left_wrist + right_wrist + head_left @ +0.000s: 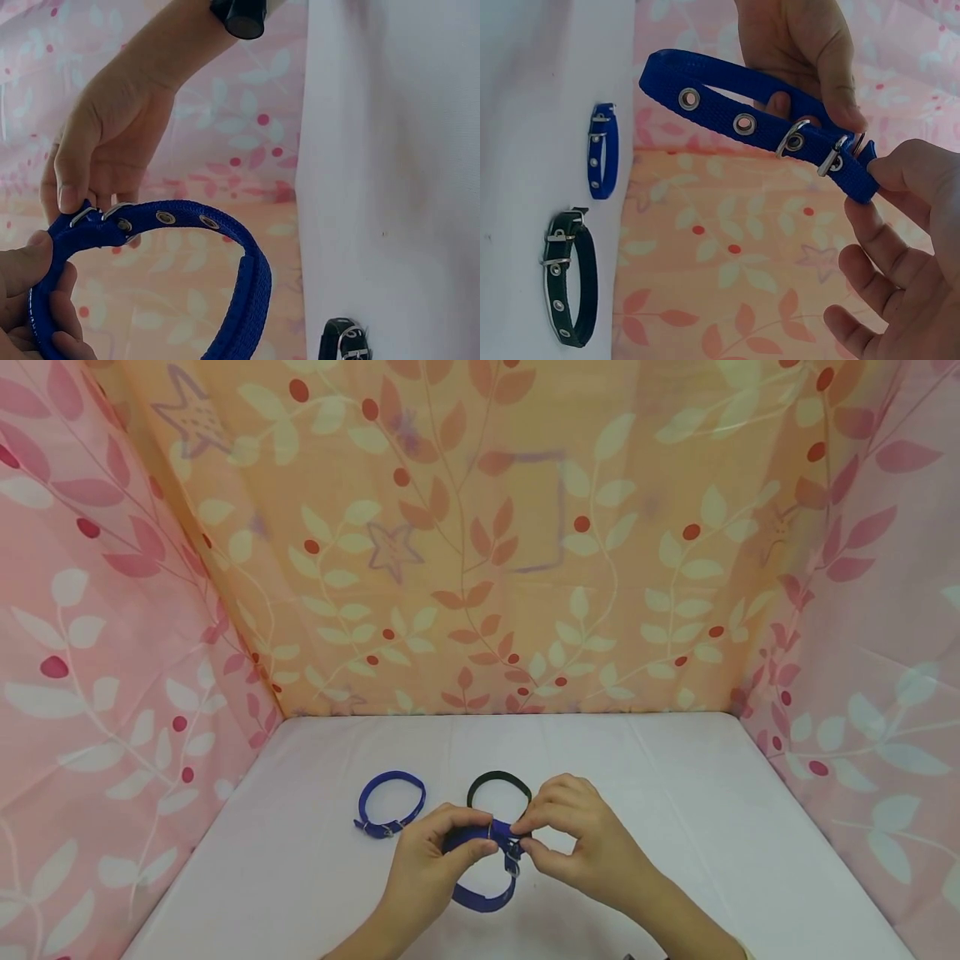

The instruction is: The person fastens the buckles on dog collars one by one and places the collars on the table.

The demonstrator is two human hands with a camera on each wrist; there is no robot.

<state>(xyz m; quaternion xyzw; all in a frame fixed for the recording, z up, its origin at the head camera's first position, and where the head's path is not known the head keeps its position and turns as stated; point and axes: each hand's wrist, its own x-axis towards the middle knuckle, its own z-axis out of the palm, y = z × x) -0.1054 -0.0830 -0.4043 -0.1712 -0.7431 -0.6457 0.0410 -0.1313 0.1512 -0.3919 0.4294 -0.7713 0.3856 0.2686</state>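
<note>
A blue dog collar [483, 903], buckled into a loop with metal-ringed holes, is held up above the table. My left hand [427, 864] grips its band between thumb and fingers on the left. With thumb and index finger, my right hand [588, 835] pinches the strap's end beside the buckle. In the right wrist view, the metal buckle [830, 156] and a second metal ring [791, 139] sit near that pinch, while the other right fingers are loosely bent. Part of the held collar is hidden behind my left fingers in the head view.
Another blue collar [392, 775], looped and buckled, lies on the white table [315, 877] to the left. Beyond my hands lies a looped black collar [497, 775], partly covered by them. Leaf-patterned cloth walls [465, 610] stand at the back and both sides.
</note>
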